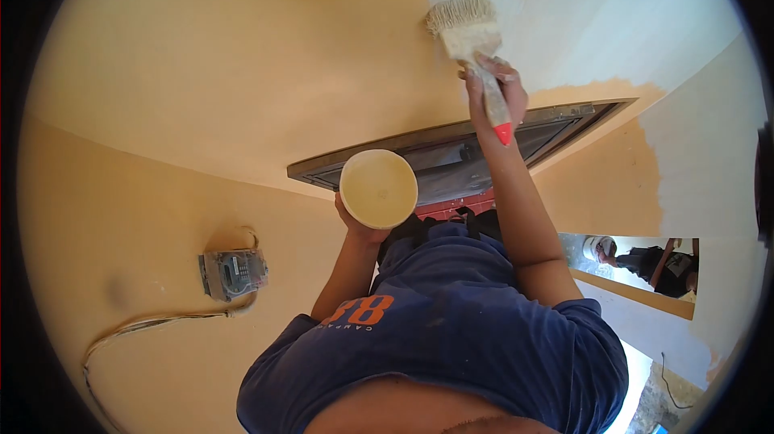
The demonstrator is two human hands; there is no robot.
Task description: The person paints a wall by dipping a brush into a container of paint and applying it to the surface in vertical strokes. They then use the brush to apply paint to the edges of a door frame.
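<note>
My right hand is wrapped round the handle of a wide paintbrush, whose red handle end points down. The pale, paint-caked bristles are raised at the wall, where yellow meets a white-coated area. Lower down, my left hand grips a round pale-yellow tub from its side and underneath. Its open top faces me, showing a pale yellowish inside; most of the fingers are hidden behind it.
A dark window-like frame spans the wall behind my hands. At the left, an electrical box with loose cables is fixed to the yellow wall. Through an opening at the right, another person in dark clothes is beside a white bucket.
</note>
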